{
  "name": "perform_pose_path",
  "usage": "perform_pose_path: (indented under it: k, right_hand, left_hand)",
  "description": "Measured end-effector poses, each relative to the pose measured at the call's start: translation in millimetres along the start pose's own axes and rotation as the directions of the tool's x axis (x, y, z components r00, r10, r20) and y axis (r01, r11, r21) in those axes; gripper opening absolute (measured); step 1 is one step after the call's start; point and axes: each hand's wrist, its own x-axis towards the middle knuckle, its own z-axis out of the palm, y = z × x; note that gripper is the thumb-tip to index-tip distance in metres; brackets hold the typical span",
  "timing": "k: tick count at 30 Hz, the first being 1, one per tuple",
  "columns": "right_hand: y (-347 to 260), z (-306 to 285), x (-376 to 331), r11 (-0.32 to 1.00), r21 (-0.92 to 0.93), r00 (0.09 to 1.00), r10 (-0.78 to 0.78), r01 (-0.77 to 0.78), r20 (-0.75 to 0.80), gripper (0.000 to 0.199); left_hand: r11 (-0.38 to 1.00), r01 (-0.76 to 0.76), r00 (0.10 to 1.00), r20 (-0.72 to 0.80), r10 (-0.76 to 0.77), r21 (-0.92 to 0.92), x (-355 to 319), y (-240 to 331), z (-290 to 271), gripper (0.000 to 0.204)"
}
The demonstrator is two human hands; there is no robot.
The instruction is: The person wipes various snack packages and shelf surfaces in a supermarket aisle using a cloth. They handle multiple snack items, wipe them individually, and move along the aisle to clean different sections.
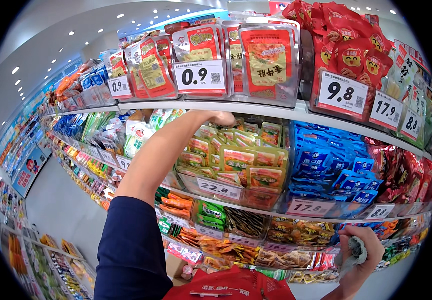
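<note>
My left hand (220, 117) reaches up to the underside of the top shelf (176, 105), above a clear bin (176, 176) of yellow-green snack packets (238, 158). Its fingers are mostly hidden, so I cannot see whether they hold anything. Right above it, on the top shelf, stand red-and-silver snack pouches (268, 60). Low on the right, my right hand (372, 245) is closed around a crumpled grey-green cloth (357, 251), in front of the lower shelves.
Blue snack packets (313, 155) fill the bin to the right, with dark red packets (410, 172) beyond. White price cards (198, 76) line the shelf fronts. Lower shelves (236, 240) hold more bagged snacks. An aisle floor (68, 205) runs along the left, with more stocked shelves (21, 250) across it.
</note>
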Motion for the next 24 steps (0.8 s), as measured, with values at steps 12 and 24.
perform_pose_path:
  k: [12, 24]
  right_hand:
    - [1.4, -3.7, -8.0, 1.000, -0.014, 1.000, 0.005, -0.004, 0.027, 0.018]
    - [5.8, 2.9, -9.6, 1.000, 0.013, 0.999, 0.001, -0.001, 0.044, 0.018]
  left_hand:
    - [0.999, -0.013, 0.996, -0.089, 0.017, 0.049, -23.1, 14.7, -23.3, 0.056]
    - [0.905, -0.071, 0.997, 0.001, 0.078, -0.419, -52.6, -9.0, -6.5, 0.051]
